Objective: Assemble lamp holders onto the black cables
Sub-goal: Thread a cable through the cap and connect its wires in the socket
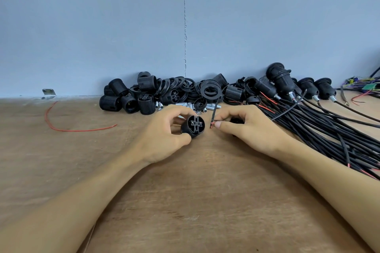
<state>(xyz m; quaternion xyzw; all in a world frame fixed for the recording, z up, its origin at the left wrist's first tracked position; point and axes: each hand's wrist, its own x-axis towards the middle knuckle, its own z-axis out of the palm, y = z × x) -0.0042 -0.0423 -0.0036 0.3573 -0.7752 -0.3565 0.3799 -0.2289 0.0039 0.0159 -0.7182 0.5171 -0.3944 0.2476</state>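
Observation:
My left hand [162,135] grips a black lamp holder [193,126] at the middle of the wooden table [195,201], its terminal end turned toward me. Just to its right, my right hand [246,127] pinches the stripped end of a black cable [287,109], whose short red and black wire tips [212,123] stick out a little way from the holder. The cable arcs back to the right over a bundle of black cables [329,127].
A heap of black lamp holder shells and rings [174,90] lies against the grey wall, with small metal tubes [207,107] in front. Assembled holders on cables [287,82] lie at the back right. A loose red wire [61,127] curves at the left.

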